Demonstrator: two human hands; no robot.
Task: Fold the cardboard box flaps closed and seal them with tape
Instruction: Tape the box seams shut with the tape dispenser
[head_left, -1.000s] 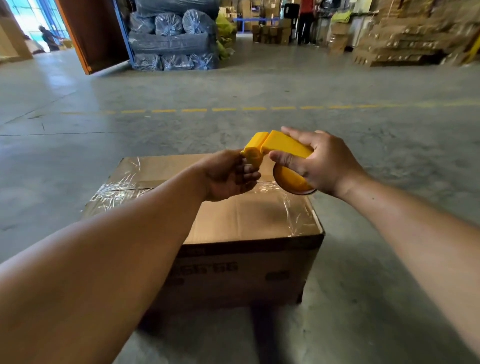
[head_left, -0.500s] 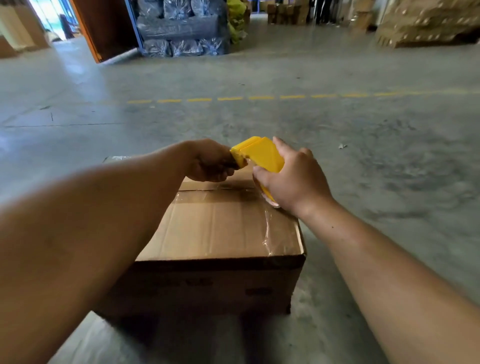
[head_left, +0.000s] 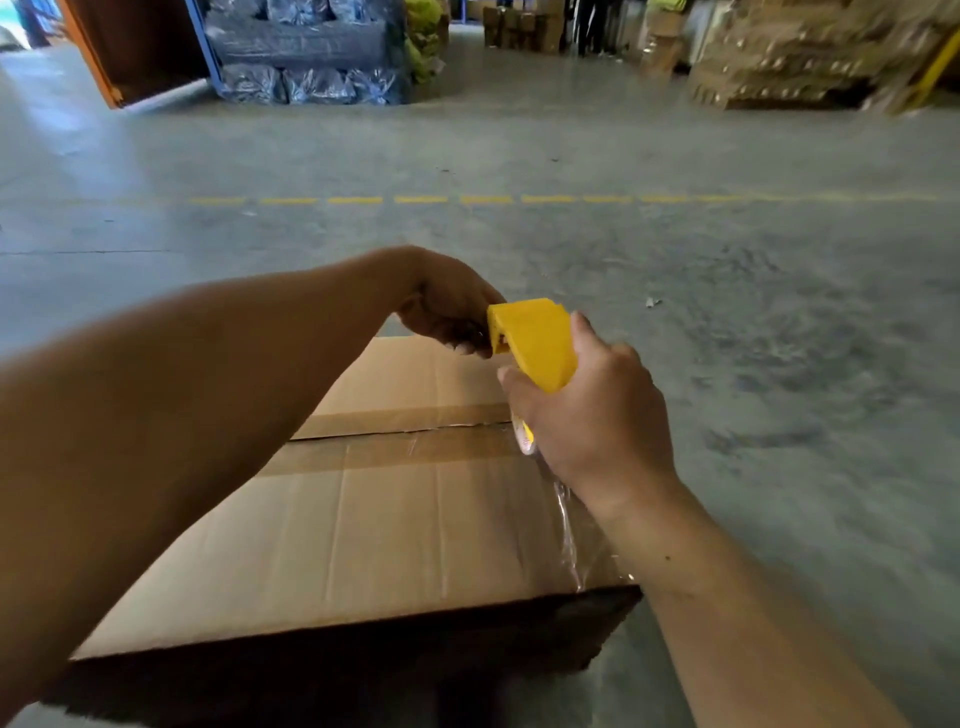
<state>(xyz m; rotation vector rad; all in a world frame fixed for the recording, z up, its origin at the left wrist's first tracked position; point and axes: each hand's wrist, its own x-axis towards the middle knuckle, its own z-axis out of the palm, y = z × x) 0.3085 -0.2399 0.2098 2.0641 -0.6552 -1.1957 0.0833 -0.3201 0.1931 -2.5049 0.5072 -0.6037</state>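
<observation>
A brown cardboard box sits on the concrete floor right below me, its top flaps folded flat and meeting at a centre seam. Clear tape runs down its right edge. My right hand grips a yellow tape dispenser above the box's far right part. My left hand reaches across the box and pinches at the dispenser's front end, fingers curled; what it pinches is hidden. My left forearm covers the box's left side.
Grey concrete floor surrounds the box, crossed by a dashed yellow line. Far back stand wrapped bales on a blue rack, an orange container door and stacked cardboard on pallets.
My view has moved closer over the box. Both hands with the dispenser have shifted to the box's far right, and my left hand has closed in on the dispenser's front.
</observation>
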